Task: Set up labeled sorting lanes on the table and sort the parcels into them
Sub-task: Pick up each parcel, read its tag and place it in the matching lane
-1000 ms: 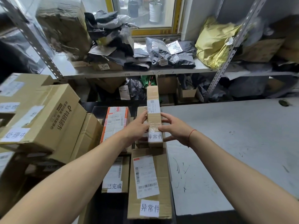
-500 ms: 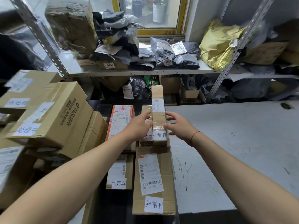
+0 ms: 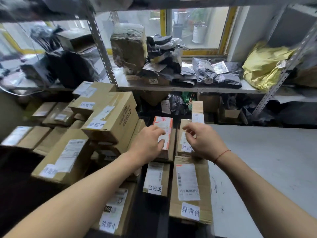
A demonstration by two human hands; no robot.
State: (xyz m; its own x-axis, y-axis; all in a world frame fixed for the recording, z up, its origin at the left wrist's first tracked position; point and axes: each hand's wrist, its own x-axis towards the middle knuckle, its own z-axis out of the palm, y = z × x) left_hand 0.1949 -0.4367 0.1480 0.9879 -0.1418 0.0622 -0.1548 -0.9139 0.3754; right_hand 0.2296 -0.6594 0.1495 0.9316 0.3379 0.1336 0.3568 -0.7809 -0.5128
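Both hands out ahead of me, apart from each other and gripping nothing; left hand (image 3: 148, 145) lies palm-down with loose fingers on the orange-edged parcel (image 3: 163, 133), thumb against its white label; right hand (image 3: 204, 143) hovers with curled fingers over the small box tagged 异常 (image 3: 184, 141), whether it touches I cannot tell. A red thread circles the right wrist.

Parcels lie in rows beside the grey worktop (image 3: 267, 160) (its surface scuffed with dark marks); nearest row on the right, a flat carton labelled 异常件 (image 3: 190, 189), flush against the worktop's left edge; just left of it a smaller box marked 已完成 (image 3: 156, 179); further left and nearer me, a box labelled 处理中 (image 3: 114, 210) under my left forearm. Beyond the small tagged box, a long narrow carton (image 3: 197, 111) runs away from me towards the shelving.

Left side holds a stack of larger cartons; the top one (image 3: 111, 121) carries a handwritten 处理中 tag and sits tilted.

Metal shelf (image 3: 180, 88) behind bears grey mailer bags (image 3: 214, 73), a taped brown parcel (image 3: 128, 47) and a yellow bag (image 3: 264, 66); edges of the view are blurred.
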